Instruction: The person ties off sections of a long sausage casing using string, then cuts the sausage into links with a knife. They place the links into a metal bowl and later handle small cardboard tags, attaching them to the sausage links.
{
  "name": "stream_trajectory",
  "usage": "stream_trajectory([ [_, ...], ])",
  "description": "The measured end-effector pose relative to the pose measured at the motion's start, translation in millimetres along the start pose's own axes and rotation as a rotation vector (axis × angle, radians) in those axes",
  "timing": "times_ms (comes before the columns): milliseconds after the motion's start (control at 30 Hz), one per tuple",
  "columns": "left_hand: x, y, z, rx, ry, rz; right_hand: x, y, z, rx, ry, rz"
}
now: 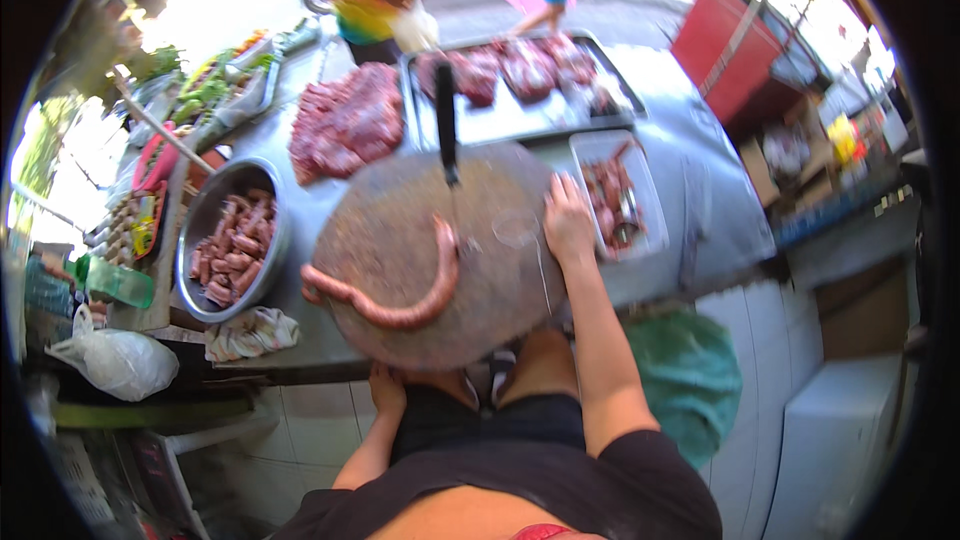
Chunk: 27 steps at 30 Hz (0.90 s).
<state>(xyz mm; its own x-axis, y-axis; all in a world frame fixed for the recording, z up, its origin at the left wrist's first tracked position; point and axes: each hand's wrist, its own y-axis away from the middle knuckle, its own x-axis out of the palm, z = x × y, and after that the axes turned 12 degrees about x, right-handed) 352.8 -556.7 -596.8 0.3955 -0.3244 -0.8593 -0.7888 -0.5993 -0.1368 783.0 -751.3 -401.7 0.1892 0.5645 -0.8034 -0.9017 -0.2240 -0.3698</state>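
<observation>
A round wooden chopping board lies on the metal table in front of me. On it a long curved sausage rests, its left end reaching the board's rim. A black-handled knife stands upright on the board's far part. Thin pale string lies near the right rim. My right hand rests along the board's right edge, fingers stretched out, with nothing seen in it. Low at the board's near edge is my left hand; its fingertips are hidden by the rim.
Left of the board stands a steel bowl of sausage pieces, with a cloth beside it. Raw meat and a metal tray of meat lie beyond. At right is a plastic tray of scraps. People stand across the table.
</observation>
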Motion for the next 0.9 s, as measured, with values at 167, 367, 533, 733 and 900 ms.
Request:
stream_trajectory([
  [167,7.4,11.2,2.4,-0.013,0.082,0.048,3.8,4.5,-5.8,-0.094,0.016,-0.094],
  [367,-6.4,18.7,-10.1,-0.011,0.098,-0.097,-1.1,4.7,-1.6,-0.134,-0.133,-0.119],
  [533,-31.7,29.5,-24.2,0.051,0.165,-0.180,-21.3,12.8,-5.9,0.005,-0.541,-0.337],
  [733,-75.9,36.2,-95.2,0.513,0.085,-0.181,-51.3,79.7,7.6,-0.046,-0.393,-0.054],
  [900,-107.6,12.3,-196.2,0.987,0.186,-0.098,-45.7,73.6,28.9,-0.049,-0.281,0.104],
])
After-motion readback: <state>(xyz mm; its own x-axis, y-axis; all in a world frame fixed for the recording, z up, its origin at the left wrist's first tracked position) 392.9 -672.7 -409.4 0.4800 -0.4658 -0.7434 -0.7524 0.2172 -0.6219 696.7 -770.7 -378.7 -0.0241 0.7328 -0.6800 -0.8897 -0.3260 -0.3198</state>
